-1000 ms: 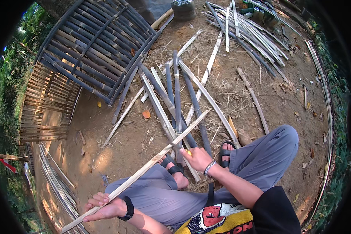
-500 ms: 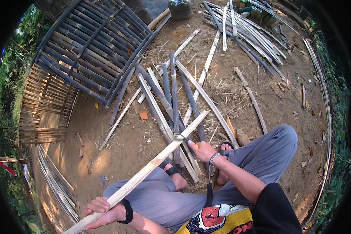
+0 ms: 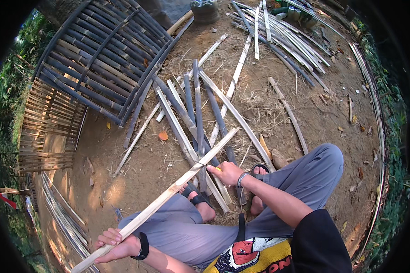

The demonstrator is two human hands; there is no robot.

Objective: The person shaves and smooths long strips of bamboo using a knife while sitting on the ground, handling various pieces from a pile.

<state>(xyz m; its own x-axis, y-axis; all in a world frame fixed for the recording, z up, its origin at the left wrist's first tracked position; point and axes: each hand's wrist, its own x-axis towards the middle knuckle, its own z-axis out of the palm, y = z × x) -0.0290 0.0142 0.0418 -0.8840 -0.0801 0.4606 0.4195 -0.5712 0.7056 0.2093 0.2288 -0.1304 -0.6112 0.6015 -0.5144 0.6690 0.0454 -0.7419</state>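
Observation:
A long pale split-bamboo strip [image 3: 168, 193] runs slantwise from the lower left over my left knee to the middle. My left hand [image 3: 116, 245] is closed around it close to its lower end. In my right hand [image 3: 228, 174] is a knife [image 3: 218, 169] with a bit of yellow handle showing, most of it hidden by my fingers. Its thin blade lies across the strip, short of the far end. Below and beyond that end, dark and pale bamboo pieces [image 3: 198, 104] lie crossed on the ground between my feet.
A dark bamboo slatted frame [image 3: 105, 54] stands at the far left, with a lighter slatted panel [image 3: 50, 123] beside it. Bundles of bamboo strips lie at the far right [image 3: 291, 38] and lower left [image 3: 64, 218]. A dark container [image 3: 205, 11] sits at the back.
My right hand and the knife have moved slightly along the strip toward my left hand. The whole view has shifted a little; my left hand keeps its hold.

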